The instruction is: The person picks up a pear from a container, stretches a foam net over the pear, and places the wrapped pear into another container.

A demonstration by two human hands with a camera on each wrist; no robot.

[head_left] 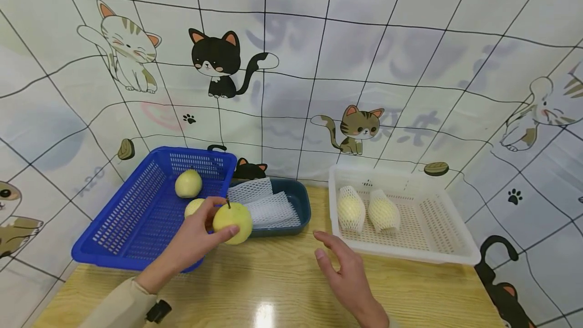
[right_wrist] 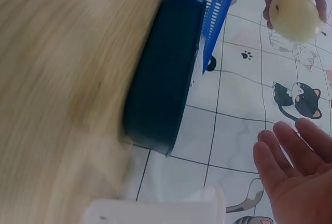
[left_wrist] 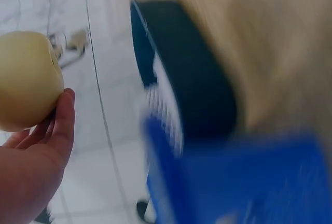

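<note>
My left hand point(head_left: 193, 237) grips a yellow-green pear point(head_left: 233, 222) with a dark stem, fingers and thumb around its sides. It is held in the air over the right rim of the blue basket point(head_left: 123, 206). Two more pears are in that basket: one pear point(head_left: 188, 183) towards the back, another pear point(head_left: 195, 207) partly hidden by my left hand. My right hand point(head_left: 343, 272) holds nothing and is above the table in front of the white basket, its fingers relaxed and apart. In the right wrist view the pear point(right_wrist: 294, 17) in my left hand shows at the top right.
A dark teal tray point(head_left: 302, 204) between the baskets holds white foam net sleeves point(head_left: 275, 210). The white basket point(head_left: 410, 252) at right contains two net-wrapped fruits point(head_left: 350, 210). All stand on a wooden table point(head_left: 282, 277) against a cat-patterned sheet point(head_left: 291, 65).
</note>
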